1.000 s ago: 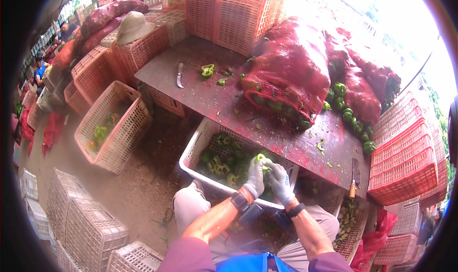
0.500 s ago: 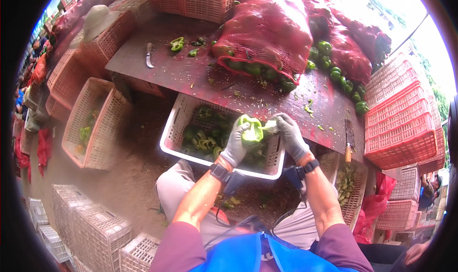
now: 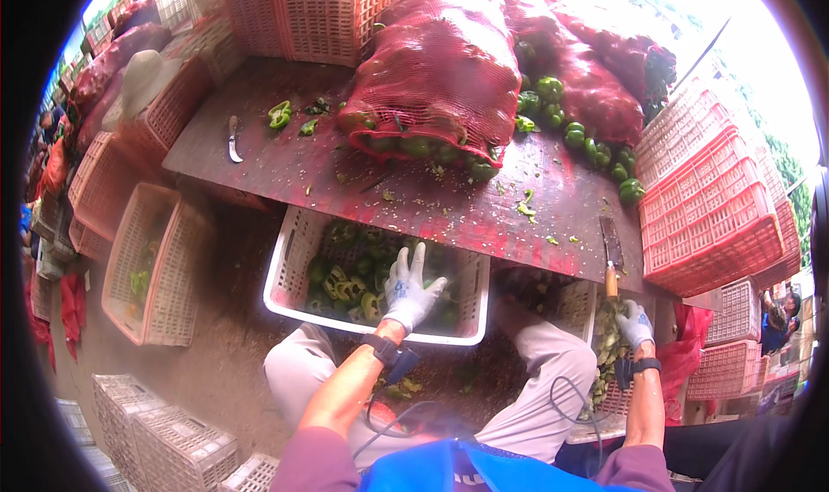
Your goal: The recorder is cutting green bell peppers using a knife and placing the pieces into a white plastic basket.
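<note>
My left hand (image 3: 413, 289), in a pale glove, is open with fingers spread above a white plastic crate (image 3: 294, 309). Inside the crate lie whole and cut green bell peppers (image 3: 345, 287), some showing pale insides. Well out to the right, my gloved right hand (image 3: 636, 325) is over the edge of another crate, beside the pale green pepper scraps (image 3: 610, 341) in it. Its fingers look loosely apart, and nothing shows in them. Just above that hand, a knife with a wooden handle (image 3: 611, 280) rests at the table's near edge.
A dark, red-stained table (image 3: 414, 203) carries a red mesh sack (image 3: 445, 69) of green peppers, loose peppers (image 3: 596, 151) and a curved knife (image 3: 233, 140). Red crates (image 3: 712, 198) are stacked at the right. A pale crate (image 3: 142, 268) stands left; more crates (image 3: 164, 432) fill the lower left.
My hands held a cut green bell pepper and its pale core together over the white crate. Now they have parted: the left is spread above the peppers, the right has moved right to the scraps.
</note>
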`<state>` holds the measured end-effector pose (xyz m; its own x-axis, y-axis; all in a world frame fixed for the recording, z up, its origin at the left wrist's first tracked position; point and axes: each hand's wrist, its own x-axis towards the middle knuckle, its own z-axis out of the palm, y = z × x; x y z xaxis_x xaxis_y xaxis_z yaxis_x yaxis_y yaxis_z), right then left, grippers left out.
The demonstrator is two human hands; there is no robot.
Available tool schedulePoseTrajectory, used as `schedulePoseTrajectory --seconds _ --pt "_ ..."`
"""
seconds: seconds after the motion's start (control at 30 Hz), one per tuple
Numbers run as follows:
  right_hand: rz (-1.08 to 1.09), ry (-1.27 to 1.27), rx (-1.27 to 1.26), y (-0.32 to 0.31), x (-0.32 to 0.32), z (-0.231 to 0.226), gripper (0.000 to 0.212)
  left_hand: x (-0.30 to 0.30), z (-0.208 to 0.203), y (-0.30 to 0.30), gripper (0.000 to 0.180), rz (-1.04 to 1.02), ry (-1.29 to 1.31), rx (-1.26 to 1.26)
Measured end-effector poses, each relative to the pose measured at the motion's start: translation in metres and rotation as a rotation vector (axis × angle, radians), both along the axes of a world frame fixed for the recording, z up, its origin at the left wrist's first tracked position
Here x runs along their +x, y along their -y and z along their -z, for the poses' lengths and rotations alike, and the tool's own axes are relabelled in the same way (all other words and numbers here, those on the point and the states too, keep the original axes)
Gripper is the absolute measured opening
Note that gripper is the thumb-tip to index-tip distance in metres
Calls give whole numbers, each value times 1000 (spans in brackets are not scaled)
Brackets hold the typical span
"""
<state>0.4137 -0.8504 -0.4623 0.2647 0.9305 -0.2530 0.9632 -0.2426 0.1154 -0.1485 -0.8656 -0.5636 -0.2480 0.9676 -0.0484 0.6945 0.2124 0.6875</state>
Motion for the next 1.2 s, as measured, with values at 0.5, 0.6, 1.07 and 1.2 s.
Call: schedulePoseTrajectory --seconds 0.5,0.6,1.07,1.2 --pt "127 86 387 -143 -50 88 36 30 2 -32 46 284 222 -29" --pt "165 77 419 -143 -32 94 34 35 -27 -73 57 277 187 -84" --pt "191 -20 498 -142 -52 98 36 89 -61 -284 86 -162 -314 53" --pt "192 -33 553 -135 -37 100 39 83 -82 -280 82 38 -80 -28"
